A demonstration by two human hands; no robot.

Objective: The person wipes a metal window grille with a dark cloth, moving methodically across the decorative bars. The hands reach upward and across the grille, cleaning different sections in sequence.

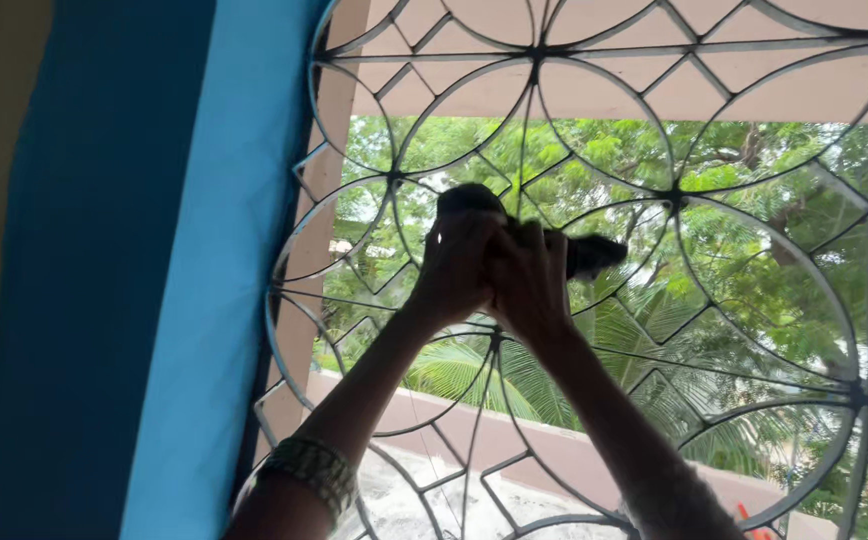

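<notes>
Both my hands are raised against a metal window grille (674, 195) made of overlapping circles and curved bars. My left hand (457, 262) and my right hand (531, 275) are pressed together, gripping one dark object (594, 254) that sticks out to the right of my right hand and above my left hand. The object looks like a dark cloth or brush held on a bar; its exact kind is not clear against the bright sky. A patterned bangle (311, 468) sits on my left forearm.
A blue curtain (154, 280) hangs at the left of the grille, beside a cream wall strip. Beyond the grille stand green trees (754, 260), a pink parapet wall (564, 450) and a ceiling overhang above.
</notes>
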